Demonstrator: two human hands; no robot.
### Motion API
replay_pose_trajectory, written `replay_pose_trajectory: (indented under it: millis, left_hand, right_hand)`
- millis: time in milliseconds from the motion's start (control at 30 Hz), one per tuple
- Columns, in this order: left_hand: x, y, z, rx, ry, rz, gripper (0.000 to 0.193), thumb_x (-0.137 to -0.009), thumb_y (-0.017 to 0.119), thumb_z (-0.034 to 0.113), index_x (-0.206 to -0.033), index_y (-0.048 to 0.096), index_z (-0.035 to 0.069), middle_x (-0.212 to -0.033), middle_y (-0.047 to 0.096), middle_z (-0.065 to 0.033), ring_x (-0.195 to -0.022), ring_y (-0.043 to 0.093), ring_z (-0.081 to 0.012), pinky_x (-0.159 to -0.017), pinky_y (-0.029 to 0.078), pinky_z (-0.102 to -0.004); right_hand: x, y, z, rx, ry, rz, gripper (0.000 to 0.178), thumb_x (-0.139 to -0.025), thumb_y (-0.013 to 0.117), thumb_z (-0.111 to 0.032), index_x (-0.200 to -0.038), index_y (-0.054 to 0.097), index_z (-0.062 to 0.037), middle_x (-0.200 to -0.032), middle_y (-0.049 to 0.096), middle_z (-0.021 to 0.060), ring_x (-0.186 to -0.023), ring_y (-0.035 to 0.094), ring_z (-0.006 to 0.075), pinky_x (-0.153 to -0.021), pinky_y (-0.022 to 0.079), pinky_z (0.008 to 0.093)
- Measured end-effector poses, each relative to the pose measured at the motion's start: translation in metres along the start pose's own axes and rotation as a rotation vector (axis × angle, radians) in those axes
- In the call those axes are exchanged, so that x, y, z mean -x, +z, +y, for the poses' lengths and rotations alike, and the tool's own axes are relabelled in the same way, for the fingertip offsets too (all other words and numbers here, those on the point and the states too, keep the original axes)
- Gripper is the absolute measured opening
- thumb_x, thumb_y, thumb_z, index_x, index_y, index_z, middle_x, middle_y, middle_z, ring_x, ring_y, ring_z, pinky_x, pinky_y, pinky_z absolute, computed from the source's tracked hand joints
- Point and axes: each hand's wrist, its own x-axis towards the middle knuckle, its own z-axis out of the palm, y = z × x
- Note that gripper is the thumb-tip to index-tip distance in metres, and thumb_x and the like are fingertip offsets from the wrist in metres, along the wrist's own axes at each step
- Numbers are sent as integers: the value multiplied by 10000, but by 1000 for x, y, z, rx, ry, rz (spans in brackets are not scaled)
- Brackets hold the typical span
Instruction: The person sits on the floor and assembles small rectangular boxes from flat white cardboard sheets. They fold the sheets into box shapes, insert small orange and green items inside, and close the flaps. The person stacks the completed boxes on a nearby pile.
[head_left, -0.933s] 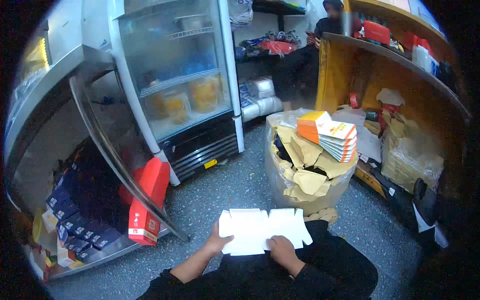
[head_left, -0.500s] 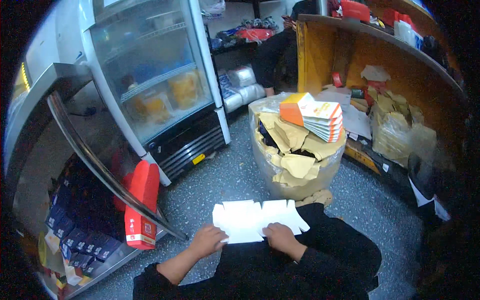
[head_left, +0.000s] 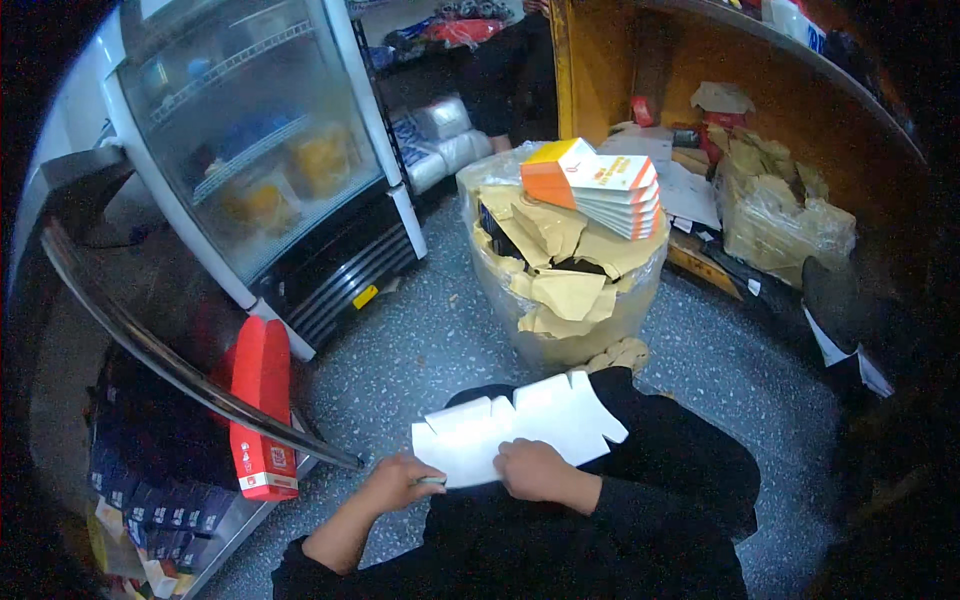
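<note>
One white sheet [head_left: 530, 420]; left hand [head_left: 400, 482], right hand [head_left: 540, 472] pinching its near edge; one fridge [head_left: 255, 195]

My left hand [head_left: 402, 482] closes in a pinch, its forearm [head_left: 345, 530] slanting inward; nearby, my right hand [head_left: 535, 470] grips, fingers curled, knuckles up.

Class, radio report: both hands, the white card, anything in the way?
Left hand pinching white card at near-left corner; right hand curled on near edge. Card opened out, slits along far edge. Nothing visibly blocking either hand.
</note>
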Motion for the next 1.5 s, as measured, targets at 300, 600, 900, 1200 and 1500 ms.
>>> replay_pose_trajectory:
  millis: [300,600,900,1200,1500]
  left_hand:
    - [-17,22,-25,333,-261,-520,235,-755,638,246,-933,639,91,-841,647,-68,-743,588,-127,-676,452,-284]
    - [-31,32,-51,366,-258,-390,211,-747,652,183,-899,641,38,-773,626,-23,-702,549,-89,-643,442,-247]
    - [-37,18,-34,770,-436,-269,338,-716,666,119,-1024,571,19,-884,599,-28,-802,540,-107,-706,432,-239]
    - [-29,31,-10,815,-335,323,364,-643,715,149,-951,583,8,-955,555,-83,-929,506,-164,-764,413,-280]
    - [-52,41,-54,442,-566,-90,385,-610,736,342,-679,607,-14,-663,597,-102,-586,556,-164,-527,434,-312]
  right_hand:
    - [0,17,-12,-87,6,-347,124,-705,535,-131,-745,584,-24,-825,572,129,-759,584,302,-601,485,398]
    - [-3,40,-18,-73,-220,-139,134,-728,500,-118,-728,588,-17,-829,555,132,-781,572,284,-603,503,376]
    - [-46,31,28,-477,161,-400,262,-712,609,-250,-718,604,12,-664,592,147,-589,597,277,-531,480,366]
    - [-65,63,46,-715,353,-516,282,-669,667,-247,-669,576,21,-608,570,121,-489,577,224,-408,474,310]
    - [-12,61,12,-603,447,145,368,-671,672,-336,-851,568,-33,-787,582,146,-740,568,273,-656,431,364]
